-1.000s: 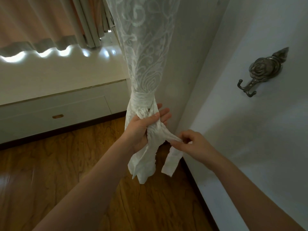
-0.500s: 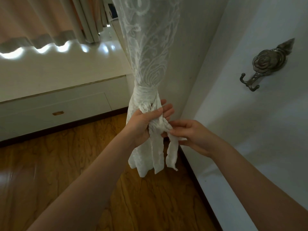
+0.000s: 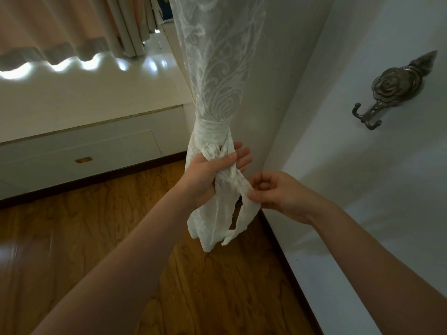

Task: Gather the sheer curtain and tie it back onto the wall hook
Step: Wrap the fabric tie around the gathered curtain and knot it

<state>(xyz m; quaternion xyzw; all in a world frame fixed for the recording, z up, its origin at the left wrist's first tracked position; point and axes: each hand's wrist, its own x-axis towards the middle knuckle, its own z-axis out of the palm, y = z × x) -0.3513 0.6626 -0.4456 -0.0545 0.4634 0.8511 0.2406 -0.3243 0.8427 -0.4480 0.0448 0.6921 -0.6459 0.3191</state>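
My left hand grips the gathered sheer curtain at the centre of the frame, just below the spot where a band of the same lace is wound around the bundle. My thumb presses across the front of the fabric and my other fingers reach behind it, their tips showing past the right edge of the cloth. My right hand sits just to the right and slightly lower, its thumb and forefinger pinched shut on a loose strip of the lace that hangs down beside the main tail of the curtain. The two hands are close together, with only the fabric between them. The curtain runs from the top centre of the frame down to my hands, and its loose ends dangle below them over the wooden floor. The wall hook, dark metal with a rose on it, is fixed to the white wall at the upper right of the frame, well apart from the curtain and bare. A heavier peach curtain hangs at the upper left above a white cabinet
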